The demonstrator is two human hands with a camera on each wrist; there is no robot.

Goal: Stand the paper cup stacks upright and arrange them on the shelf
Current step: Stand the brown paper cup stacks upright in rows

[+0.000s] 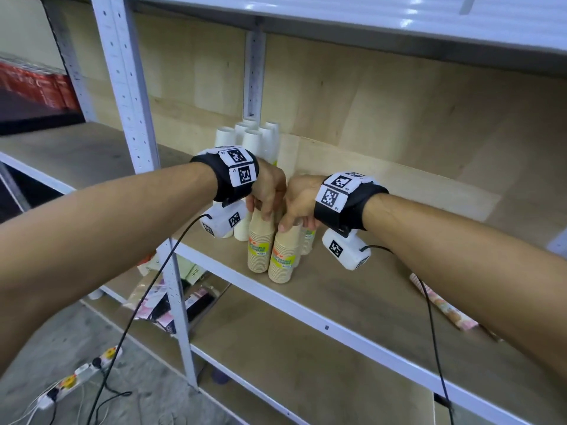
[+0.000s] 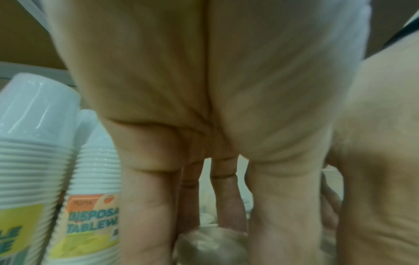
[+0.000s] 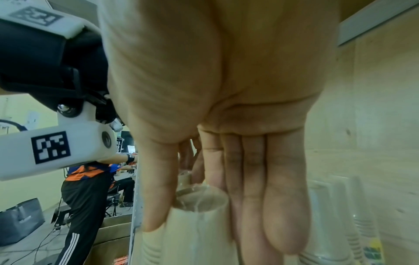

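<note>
Plywood shelf (image 1: 362, 289) carries upright kraft cup stacks near its front edge, where the left hand (image 1: 270, 187) grips the top of the left stack (image 1: 260, 246) with downward fingers (image 2: 147, 206), while the right hand (image 1: 299, 199) pinches the right stack (image 1: 283, 256) between thumb (image 3: 156, 188) and pressed-together fingers (image 3: 256, 197).

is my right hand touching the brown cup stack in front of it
Touching. The right wrist view shows the right hand with thumb and fingers against the brown cup stack's top.
</note>
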